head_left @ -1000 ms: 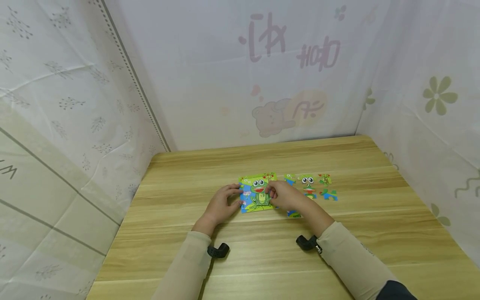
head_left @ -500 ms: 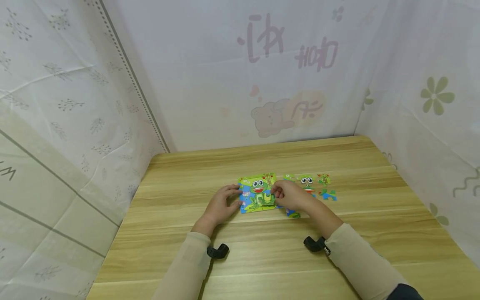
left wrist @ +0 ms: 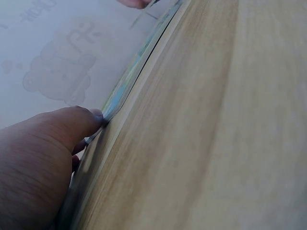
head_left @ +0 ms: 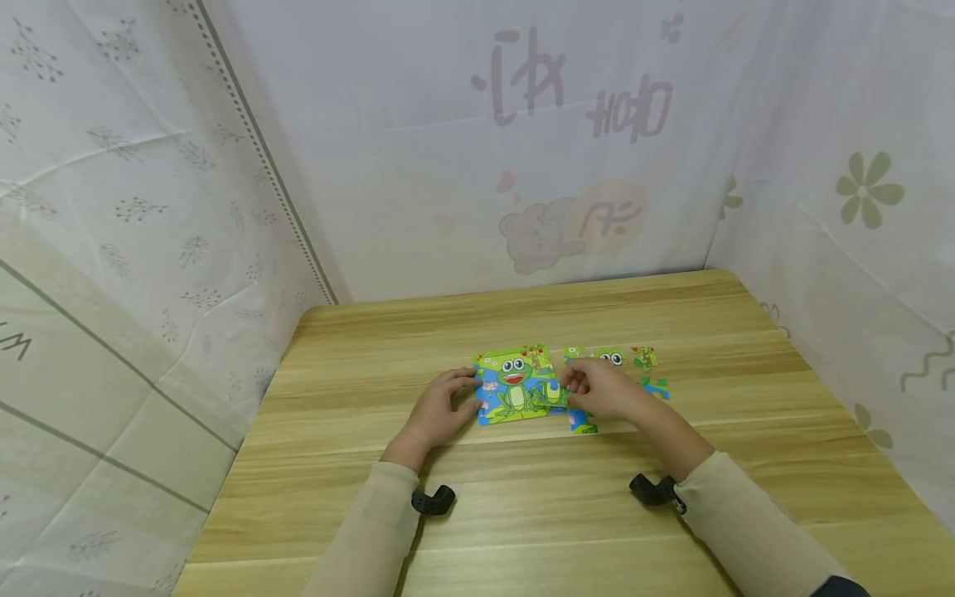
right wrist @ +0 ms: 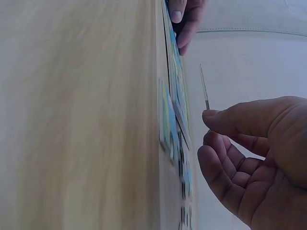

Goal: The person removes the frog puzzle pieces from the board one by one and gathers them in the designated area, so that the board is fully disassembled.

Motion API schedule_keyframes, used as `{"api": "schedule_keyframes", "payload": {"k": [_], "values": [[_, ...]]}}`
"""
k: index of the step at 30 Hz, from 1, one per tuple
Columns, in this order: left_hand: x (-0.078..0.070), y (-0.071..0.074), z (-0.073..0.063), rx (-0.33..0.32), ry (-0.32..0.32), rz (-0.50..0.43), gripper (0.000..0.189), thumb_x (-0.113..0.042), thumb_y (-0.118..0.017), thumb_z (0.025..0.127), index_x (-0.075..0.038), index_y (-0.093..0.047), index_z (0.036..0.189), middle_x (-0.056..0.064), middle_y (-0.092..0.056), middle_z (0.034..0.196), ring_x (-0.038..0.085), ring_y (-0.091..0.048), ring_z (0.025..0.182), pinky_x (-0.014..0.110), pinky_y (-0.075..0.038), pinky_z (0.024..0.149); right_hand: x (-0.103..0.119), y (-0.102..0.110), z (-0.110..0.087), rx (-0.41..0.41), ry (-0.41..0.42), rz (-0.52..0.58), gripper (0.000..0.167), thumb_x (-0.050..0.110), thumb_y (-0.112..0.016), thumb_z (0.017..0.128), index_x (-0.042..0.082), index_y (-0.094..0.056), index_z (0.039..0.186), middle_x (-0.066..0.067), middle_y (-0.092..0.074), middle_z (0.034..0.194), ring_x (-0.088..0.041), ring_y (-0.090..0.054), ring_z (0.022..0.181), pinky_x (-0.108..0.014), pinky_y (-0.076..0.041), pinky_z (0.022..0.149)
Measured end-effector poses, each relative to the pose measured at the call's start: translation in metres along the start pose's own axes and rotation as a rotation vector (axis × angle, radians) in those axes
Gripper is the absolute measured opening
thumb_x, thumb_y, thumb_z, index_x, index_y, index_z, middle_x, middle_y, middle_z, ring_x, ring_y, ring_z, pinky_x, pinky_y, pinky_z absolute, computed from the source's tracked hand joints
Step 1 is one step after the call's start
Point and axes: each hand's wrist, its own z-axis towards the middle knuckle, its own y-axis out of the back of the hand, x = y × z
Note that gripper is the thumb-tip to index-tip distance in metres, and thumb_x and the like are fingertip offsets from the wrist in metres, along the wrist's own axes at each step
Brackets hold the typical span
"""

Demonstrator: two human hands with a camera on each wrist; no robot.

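In the head view a flat frog puzzle board point(head_left: 496, 396), blue and green, lies on the table. My left hand point(head_left: 440, 404) rests at its left edge, thumb and fingers spread against it; the thumb point(left wrist: 79, 122) touches the edge in the left wrist view. My right hand point(head_left: 608, 390) pinches a puzzle piece point(head_left: 550, 392) printed with a green frog body, over the board's right edge. From the right wrist camera this puzzle piece point(right wrist: 204, 86) appears edge-on, raised above the table between thumb and fingertips.
Loose puzzle pieces lie right of the board: an eyes piece point(head_left: 612, 358), a flowered piece point(head_left: 644, 356), a blue-green piece point(head_left: 656, 387) and a corner piece point(head_left: 582, 424). Others are partly hidden beneath the right hand. Patterned curtains point(head_left: 418, 166) surround the wooden table point(head_left: 515, 514).
My right hand has moved right with the pinched puzzle piece, from over the frog's body to the board's right edge. The left hand has stayed in place.
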Motion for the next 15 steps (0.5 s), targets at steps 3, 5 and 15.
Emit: {"api": "schedule_keyframes", "payload": {"k": [3, 5, 15], "values": [[0.0, 0.0, 0.0, -0.001, -0.005, -0.004, 0.038, -0.026, -0.077, 0.097, -0.011, -0.071, 0.131, -0.001, -0.054, 0.152, 0.025, -0.046, 0.145, 0.044, -0.039, 0.121, -0.004, 0.003, -0.006, -0.006, 0.006, 0.004, 0.018, 0.0, -0.075, 0.092, 0.007, -0.067, 0.106, -0.004, -0.062, 0.094, -0.018, -0.059, 0.083, -0.027, -0.055, 0.072], [0.0, 0.0, 0.0, -0.002, -0.005, -0.003, 0.038, -0.026, -0.077, 0.097, -0.011, -0.071, 0.132, -0.001, -0.054, 0.152, 0.025, -0.046, 0.145, 0.044, -0.039, 0.121, -0.007, 0.005, -0.01, -0.01, 0.005, 0.001, 0.018, 0.0, -0.076, 0.092, 0.008, -0.067, 0.106, -0.003, -0.062, 0.094, -0.018, -0.059, 0.083, -0.027, -0.056, 0.072], [0.001, -0.001, 0.0, 0.0, -0.009, 0.01, 0.039, -0.028, -0.077, 0.097, -0.013, -0.071, 0.132, -0.001, -0.054, 0.152, 0.026, -0.046, 0.145, 0.045, -0.04, 0.12, -0.025, 0.019, -0.025, -0.048, -0.019, -0.024, 0.02, 0.001, -0.078, 0.09, 0.011, -0.066, 0.103, -0.002, -0.063, 0.095, -0.018, -0.06, 0.085, -0.028, -0.056, 0.074]]}}
